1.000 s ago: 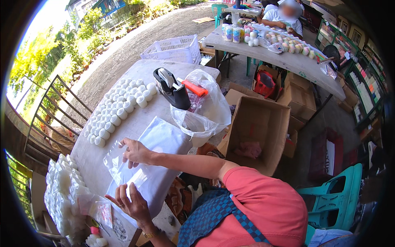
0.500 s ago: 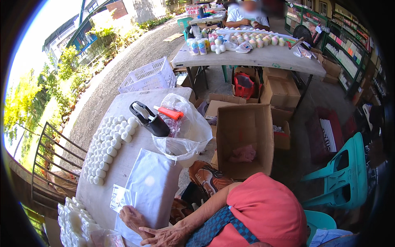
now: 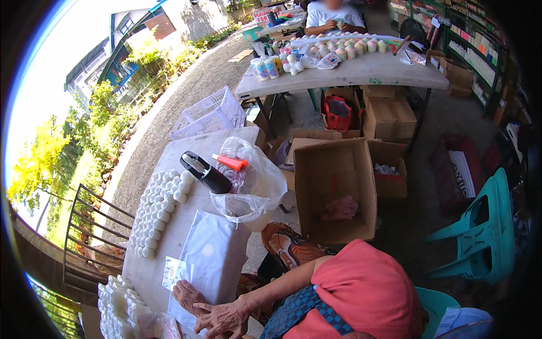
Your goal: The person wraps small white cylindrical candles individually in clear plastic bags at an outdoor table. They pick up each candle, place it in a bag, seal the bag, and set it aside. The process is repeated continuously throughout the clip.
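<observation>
My left hand (image 3: 189,296) lies with its fingers flat on a smooth white sheet (image 3: 217,243) spread on the near table. Its fingertips reach the lower edge of a small clear packet with a printed label (image 3: 174,272). Across my left wrist rests my right hand (image 3: 224,318), fingers apart and nothing visible in them. Beyond the packet stand several rows of small white bottles (image 3: 158,212). A pile of white plastic pieces (image 3: 119,308) lies at the table's near left, beside a clear bag with pinkish contents (image 3: 161,326).
A black holder (image 3: 208,174) and a clear plastic bag (image 3: 257,183) with an orange-red tube (image 3: 230,163) sit toward the table's far end. An open cardboard box (image 3: 336,189) stands right of it. A teal chair (image 3: 480,229) is farther right. A person (image 3: 334,21) sits behind the far table (image 3: 339,81).
The whole view has shifted slightly, so the near table appears farther right and lower. Both hands stay at the sheet; my right hand still lies over my left wrist.
</observation>
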The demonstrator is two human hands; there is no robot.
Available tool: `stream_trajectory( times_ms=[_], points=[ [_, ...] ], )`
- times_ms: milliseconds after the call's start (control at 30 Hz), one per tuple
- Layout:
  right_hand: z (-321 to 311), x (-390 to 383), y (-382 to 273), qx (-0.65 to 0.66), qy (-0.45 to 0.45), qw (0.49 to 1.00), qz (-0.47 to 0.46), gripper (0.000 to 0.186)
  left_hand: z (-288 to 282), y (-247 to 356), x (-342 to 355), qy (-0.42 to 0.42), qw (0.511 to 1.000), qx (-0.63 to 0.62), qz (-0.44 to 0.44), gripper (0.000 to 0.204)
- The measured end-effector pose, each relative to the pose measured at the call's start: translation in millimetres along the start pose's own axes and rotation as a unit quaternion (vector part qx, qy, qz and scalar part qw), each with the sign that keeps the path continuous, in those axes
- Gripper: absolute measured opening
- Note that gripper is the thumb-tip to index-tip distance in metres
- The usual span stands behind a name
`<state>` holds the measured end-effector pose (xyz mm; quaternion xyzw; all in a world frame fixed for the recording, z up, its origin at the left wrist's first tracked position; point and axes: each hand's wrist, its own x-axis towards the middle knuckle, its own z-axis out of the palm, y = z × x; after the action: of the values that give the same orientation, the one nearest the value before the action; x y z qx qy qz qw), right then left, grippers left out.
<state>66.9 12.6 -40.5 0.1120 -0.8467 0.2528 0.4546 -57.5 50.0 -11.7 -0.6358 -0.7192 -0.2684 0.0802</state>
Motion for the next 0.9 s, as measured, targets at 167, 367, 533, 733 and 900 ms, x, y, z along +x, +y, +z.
stream_trajectory(
  times_ms=[167, 367, 533, 733, 900],
  points=[
    [-53.2, 12.3, -2.8, -0.061, 0.054, 0.992, 0.100, 0.030, 1.5, -9.8, -18.8, 0.004, 1.000, -0.012, 0.008, 0.013],
    [-76.5, -11.4, 26.7, -0.335, 0.070, 0.910, 0.234, 0.028, -8.5, 14.7, -35.4, 0.035, 0.996, -0.084, 0.007, 0.012],
    [-75.9, -14.1, 38.9, -0.371, 0.049, 0.896, 0.241, 0.019, -8.0, 22.7, -39.6, 0.042, 0.995, -0.089, 0.008, 0.005],
    [-79.3, -10.7, 33.5, -0.385, 0.017, 0.889, 0.246, 0.020, -12.4, 32.9, -39.7, 0.035, 0.991, -0.126, -0.021, 0.008],
    [-79.6, -9.3, 30.2, -0.300, 0.005, 0.905, 0.303, 0.027, -13.3, 22.2, -41.5, 0.052, 0.983, -0.175, -0.019, 0.012]
  ],
)
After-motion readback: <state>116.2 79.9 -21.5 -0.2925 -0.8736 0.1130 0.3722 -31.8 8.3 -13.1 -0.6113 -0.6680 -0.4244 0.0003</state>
